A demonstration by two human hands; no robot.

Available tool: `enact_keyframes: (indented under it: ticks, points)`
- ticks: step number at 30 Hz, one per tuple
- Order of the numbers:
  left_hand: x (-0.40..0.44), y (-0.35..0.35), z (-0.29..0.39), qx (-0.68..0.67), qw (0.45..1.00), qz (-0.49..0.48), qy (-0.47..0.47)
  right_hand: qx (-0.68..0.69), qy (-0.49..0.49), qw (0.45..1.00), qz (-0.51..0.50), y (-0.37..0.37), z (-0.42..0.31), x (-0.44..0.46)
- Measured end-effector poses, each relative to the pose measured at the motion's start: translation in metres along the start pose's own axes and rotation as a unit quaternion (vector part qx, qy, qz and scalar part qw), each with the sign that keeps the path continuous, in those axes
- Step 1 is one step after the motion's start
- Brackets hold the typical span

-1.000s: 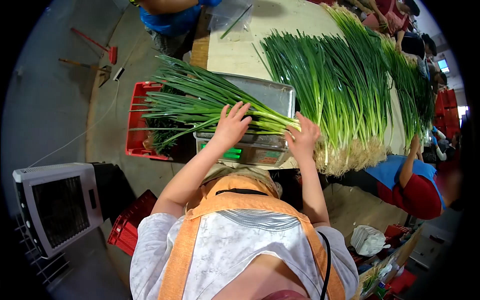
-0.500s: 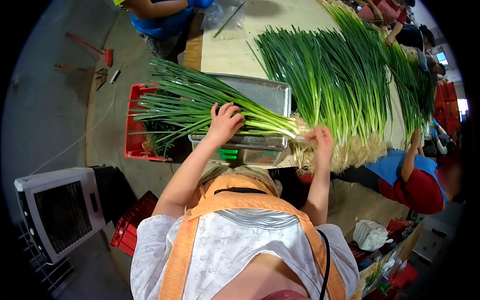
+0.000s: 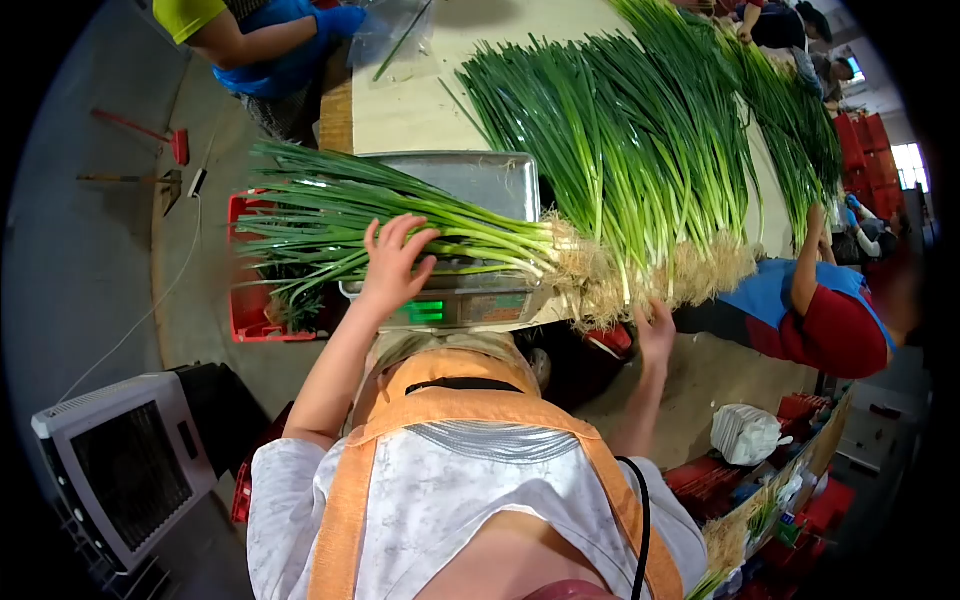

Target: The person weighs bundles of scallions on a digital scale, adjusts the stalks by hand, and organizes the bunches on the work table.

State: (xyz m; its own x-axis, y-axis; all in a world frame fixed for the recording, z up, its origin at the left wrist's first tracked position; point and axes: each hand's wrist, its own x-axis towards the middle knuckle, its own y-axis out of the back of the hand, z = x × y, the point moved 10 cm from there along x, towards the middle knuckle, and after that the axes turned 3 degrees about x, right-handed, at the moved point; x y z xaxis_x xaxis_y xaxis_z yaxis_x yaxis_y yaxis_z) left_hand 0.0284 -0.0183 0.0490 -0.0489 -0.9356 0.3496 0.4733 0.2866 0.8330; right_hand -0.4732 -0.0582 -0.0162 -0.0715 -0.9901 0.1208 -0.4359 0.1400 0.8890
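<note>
A bunch of green onions (image 3: 450,225) lies across the metal tray of a scale (image 3: 460,170), its leaves to the left and its roots to the right. My left hand (image 3: 396,262) rests on the bunch with its fingers spread. Green digits glow on the scale's display (image 3: 426,312), just below that hand. A wide row of green onions (image 3: 640,160) lies on the table, roots toward me. At the lower edge of those roots is my right hand (image 3: 654,330), its fingers apart and nothing held in them.
A red crate (image 3: 245,310) stands left of the scale. Beyond the table's left corner is a person in blue gloves (image 3: 340,20), near a plastic bag (image 3: 400,35). Another person in a red shirt (image 3: 835,330) is at the right. A heater-like appliance (image 3: 125,470) stands lower left.
My right hand has left the root end of the bunch and moved right to the roots of the row. My left hand remains on the bunch. The view has shifted to the right.
</note>
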Motion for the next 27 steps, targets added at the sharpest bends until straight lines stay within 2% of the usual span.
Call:
enact_keyframes:
  ticks: [1, 3, 8, 9, 10, 12, 15, 16, 18, 20, 23, 26, 27]
  points:
    - [-0.002, 0.007, -0.003, 0.002, 1.000, 0.012, 0.005, -0.035, 0.064, 0.997, -0.015, -0.013, -0.045, 0.011]
    - [-0.004, 0.024, -0.008, 0.023, 0.999, 0.036, 0.016, 0.040, 0.054, 0.997, -0.031, -0.041, -0.080, 0.034]
    - [-0.027, 0.071, -0.034, 0.075, 0.991, 0.092, 0.064, -0.015, -0.030, 0.999, -0.028, -0.130, -0.046, 0.078]
    - [-0.036, 0.079, -0.041, 0.086, 0.989, 0.097, 0.073, 0.121, -0.123, 0.985, -0.027, -0.149, -0.017, 0.090]
    - [-0.047, 0.088, -0.049, 0.096, 0.986, 0.105, 0.088, 0.253, -0.213, 0.943, -0.027, -0.171, 0.015, 0.104]
    - [-0.074, 0.102, -0.062, 0.116, 0.979, 0.117, 0.120, 0.120, -0.070, 0.990, 0.011, -0.122, -0.039, 0.104]
    - [-0.115, 0.116, -0.080, 0.134, 0.963, 0.132, 0.193, 0.115, -0.166, 0.978, -0.041, -0.073, -0.075, 0.105]
    - [-0.129, 0.115, -0.088, 0.129, 0.961, 0.136, 0.203, 0.063, -0.133, 0.987, -0.058, -0.085, -0.059, 0.112]
    - [-0.140, 0.112, -0.092, 0.131, 0.959, 0.136, 0.212, 0.056, -0.127, 0.987, -0.087, -0.122, -0.014, 0.117]
    - [-0.147, 0.113, -0.091, 0.141, 0.957, 0.139, 0.213, 0.120, -0.195, 0.969, -0.094, -0.120, -0.032, 0.112]
    - [-0.144, 0.115, -0.085, 0.130, 0.957, 0.139, 0.220, 0.035, -0.235, 0.968, -0.073, -0.138, -0.013, 0.114]
    - [-0.142, 0.116, -0.084, 0.135, 0.956, 0.145, 0.216, 0.037, -0.160, 0.981, -0.101, -0.157, 0.006, 0.133]
    - [-0.140, 0.118, -0.083, 0.133, 0.957, 0.143, 0.214, -0.014, -0.083, 0.992, -0.098, -0.159, -0.001, 0.140]
